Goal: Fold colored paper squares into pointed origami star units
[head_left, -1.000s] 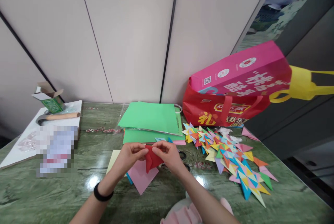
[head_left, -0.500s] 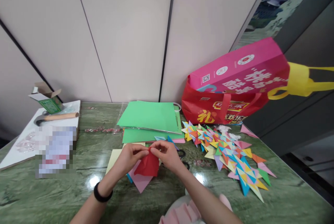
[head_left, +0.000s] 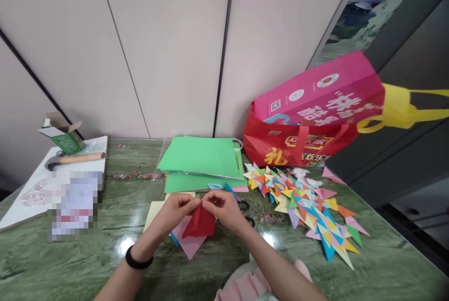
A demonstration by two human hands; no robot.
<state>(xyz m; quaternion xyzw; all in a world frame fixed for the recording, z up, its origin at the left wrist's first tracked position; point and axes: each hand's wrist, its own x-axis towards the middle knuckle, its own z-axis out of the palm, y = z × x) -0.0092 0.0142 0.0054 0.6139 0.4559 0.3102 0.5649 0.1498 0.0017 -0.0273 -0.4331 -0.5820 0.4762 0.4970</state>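
Observation:
A red sheet of paper (head_left: 202, 224), partly folded, hangs between my two hands over the green marbled table. My left hand (head_left: 180, 209) pinches its top edge between thumb and fingers. Right beside it, nearly touching, my right hand (head_left: 221, 206) pinches the same edge. Under the red paper lie a pink square (head_left: 190, 246) and a pale yellow sheet (head_left: 153, 212), with a blue edge peeking out. Black scissors (head_left: 243, 206) are half hidden behind my right hand.
Green sheets (head_left: 201, 156) lie behind my hands. Many folded colourful paper pieces (head_left: 305, 198) spread at the right, before a red bag (head_left: 298, 144) and a pink bag (head_left: 322, 90). At the left, a white board (head_left: 21, 202) carries a wooden-handled tool (head_left: 80, 157) and a green box (head_left: 68, 142).
The lower part of the red paper has shifted slightly right and its folds look different. Both hands keep their pinch at nearly the same spot.

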